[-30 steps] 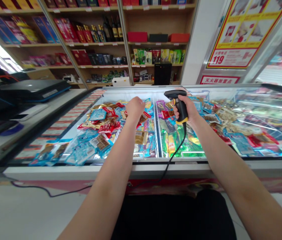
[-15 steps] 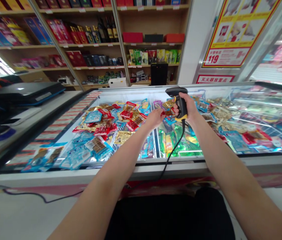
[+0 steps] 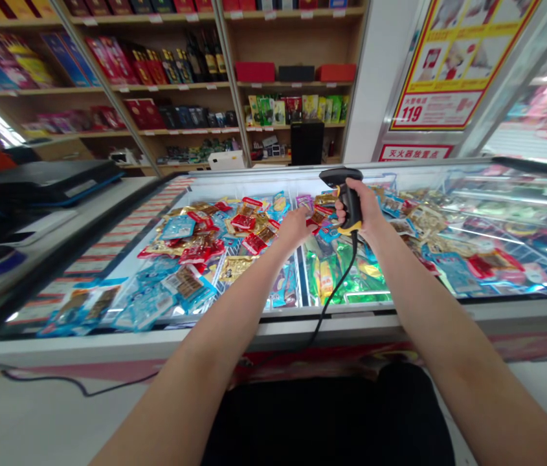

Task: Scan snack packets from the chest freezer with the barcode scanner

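Observation:
In my right hand (image 3: 366,204) is a black and yellow barcode scanner (image 3: 351,202), gripped by its handle with the fingers wrapped round it. Its head points left, and a black cable (image 3: 336,291) hangs from the handle. My left hand (image 3: 296,226) is over the chest freezer's middle divider, thumb and fingers apart, with nothing seen in it. Just to its right lies a red and gold snack packet (image 3: 320,213), very close to the fingertips; whether they touch is unclear. Left of the hand are piled red packets (image 3: 254,243) and blue packets (image 3: 178,226).
Green bags (image 3: 346,272) lie in the basket below the scanner. More packets (image 3: 455,272) show at right under the glass. The freezer's front rim (image 3: 351,323) runs across before me. At left stands a counter with a black device (image 3: 59,181). Stocked shelves (image 3: 171,84) rise behind.
My left hand's fingers have parted and come away from the red and gold packet, shifting slightly left. The scanner stays in my right hand, nearly still. A person at far left has moved.

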A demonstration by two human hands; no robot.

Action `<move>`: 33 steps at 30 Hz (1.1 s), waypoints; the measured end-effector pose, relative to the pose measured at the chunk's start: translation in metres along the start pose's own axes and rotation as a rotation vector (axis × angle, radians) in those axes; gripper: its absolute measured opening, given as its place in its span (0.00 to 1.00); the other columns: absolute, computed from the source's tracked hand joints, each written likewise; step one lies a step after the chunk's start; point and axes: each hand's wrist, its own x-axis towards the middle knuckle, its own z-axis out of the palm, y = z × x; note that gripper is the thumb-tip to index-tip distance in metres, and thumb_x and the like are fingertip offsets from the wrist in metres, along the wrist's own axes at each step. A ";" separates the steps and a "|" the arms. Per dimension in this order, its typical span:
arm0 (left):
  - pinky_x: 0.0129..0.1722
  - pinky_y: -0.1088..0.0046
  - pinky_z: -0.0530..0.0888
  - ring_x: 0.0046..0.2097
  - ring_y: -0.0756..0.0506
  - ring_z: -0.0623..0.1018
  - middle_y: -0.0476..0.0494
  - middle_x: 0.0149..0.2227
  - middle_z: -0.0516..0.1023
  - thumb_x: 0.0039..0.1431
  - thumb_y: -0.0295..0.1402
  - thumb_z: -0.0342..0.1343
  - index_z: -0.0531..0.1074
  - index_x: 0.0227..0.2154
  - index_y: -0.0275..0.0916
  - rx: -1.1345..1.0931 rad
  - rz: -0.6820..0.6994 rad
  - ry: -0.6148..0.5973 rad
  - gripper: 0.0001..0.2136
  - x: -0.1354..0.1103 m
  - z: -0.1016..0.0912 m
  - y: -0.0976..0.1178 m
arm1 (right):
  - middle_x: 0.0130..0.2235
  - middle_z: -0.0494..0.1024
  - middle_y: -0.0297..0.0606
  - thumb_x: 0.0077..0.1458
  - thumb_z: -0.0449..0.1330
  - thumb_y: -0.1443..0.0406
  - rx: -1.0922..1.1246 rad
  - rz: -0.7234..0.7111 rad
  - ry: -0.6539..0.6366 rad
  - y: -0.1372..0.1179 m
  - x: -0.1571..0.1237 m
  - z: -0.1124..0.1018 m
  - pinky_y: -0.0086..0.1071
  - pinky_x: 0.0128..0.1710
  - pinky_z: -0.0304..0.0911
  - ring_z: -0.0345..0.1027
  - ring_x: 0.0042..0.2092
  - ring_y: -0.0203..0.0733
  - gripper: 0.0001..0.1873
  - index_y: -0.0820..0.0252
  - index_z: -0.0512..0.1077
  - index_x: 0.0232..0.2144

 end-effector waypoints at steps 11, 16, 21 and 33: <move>0.42 0.72 0.74 0.43 0.43 0.80 0.42 0.39 0.82 0.56 0.27 0.56 0.81 0.33 0.39 -0.157 -0.218 -0.113 0.08 0.000 -0.028 0.003 | 0.17 0.71 0.33 0.63 0.55 0.52 -0.021 0.024 -0.011 0.005 -0.001 0.005 0.26 0.12 0.59 0.61 0.15 0.35 0.17 0.59 0.69 0.33; 0.42 0.70 0.74 0.42 0.43 0.80 0.39 0.38 0.83 0.55 0.25 0.54 0.80 0.32 0.36 -0.156 -0.208 -0.154 0.09 0.002 -0.036 0.000 | 0.17 0.71 0.32 0.62 0.55 0.52 -0.042 0.043 -0.030 0.009 -0.002 0.008 0.26 0.12 0.59 0.61 0.15 0.35 0.16 0.59 0.70 0.34; 0.44 0.68 0.73 0.45 0.40 0.81 0.35 0.40 0.82 0.62 0.35 0.53 0.78 0.37 0.36 -0.162 -0.279 -0.165 0.11 0.003 -0.033 -0.006 | 0.17 0.71 0.33 0.63 0.55 0.52 -0.061 0.041 -0.013 0.012 -0.002 0.009 0.26 0.12 0.60 0.62 0.15 0.36 0.17 0.59 0.70 0.34; 0.42 0.68 0.73 0.48 0.38 0.80 0.37 0.44 0.82 0.53 0.39 0.63 0.75 0.40 0.39 -0.093 -0.319 -0.140 0.13 -0.002 -0.020 0.010 | 0.17 0.71 0.34 0.63 0.54 0.52 -0.061 0.040 -0.015 0.010 -0.004 0.011 0.26 0.12 0.60 0.61 0.14 0.35 0.17 0.59 0.69 0.33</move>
